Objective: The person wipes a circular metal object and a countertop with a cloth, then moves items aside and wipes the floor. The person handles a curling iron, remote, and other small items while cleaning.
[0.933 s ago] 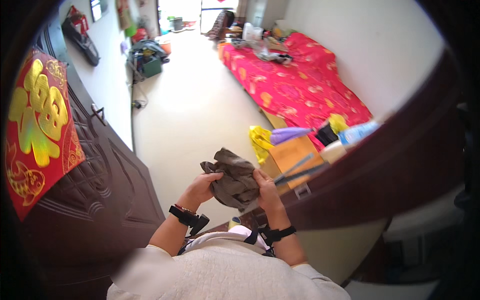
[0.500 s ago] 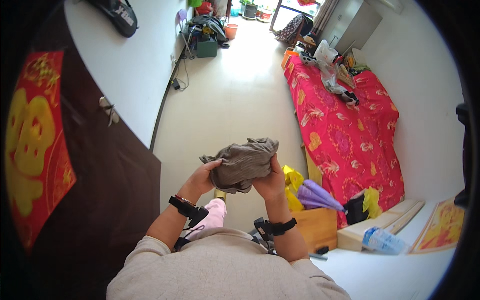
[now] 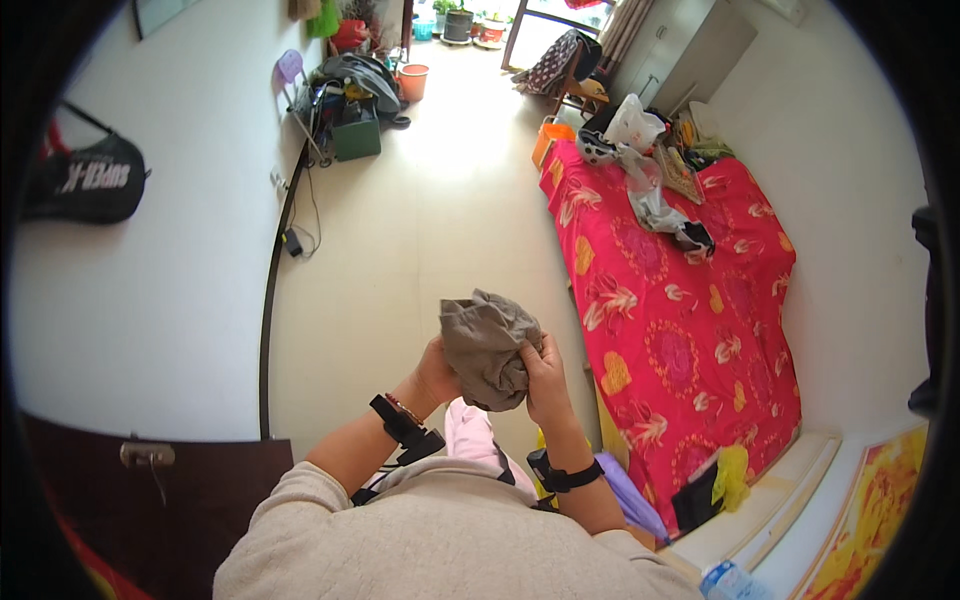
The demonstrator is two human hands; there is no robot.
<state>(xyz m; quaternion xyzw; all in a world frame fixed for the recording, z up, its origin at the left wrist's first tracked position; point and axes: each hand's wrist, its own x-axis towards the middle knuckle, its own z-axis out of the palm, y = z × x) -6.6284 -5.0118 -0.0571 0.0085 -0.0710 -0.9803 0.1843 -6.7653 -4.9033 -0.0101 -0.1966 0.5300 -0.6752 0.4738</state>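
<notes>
A crumpled grey-brown cloth (image 3: 486, 345) is bunched between my hands in front of my body, above the pale floor. My left hand (image 3: 437, 373) grips its left side, most of the fingers hidden behind the fabric. On the right edge, the thumb and fingers of my right hand (image 3: 545, 375) are closed on the cloth. Folds cover it, so I cannot tell what kind of cloth item it is. Black straps with small devices circle both my wrists.
To the right stands a bed (image 3: 670, 330) with a red flowered cover, bags and a helmet (image 3: 597, 148) at its far end. A dark door (image 3: 200, 500) is at lower left. An orange bucket (image 3: 412, 82) and a green box (image 3: 357, 138) stand far left by the wall.
I have moved forward into the room, past the door, which now lies lower left. The cloth has been turned and bunched into a rounder bundle, still in both hands.
</notes>
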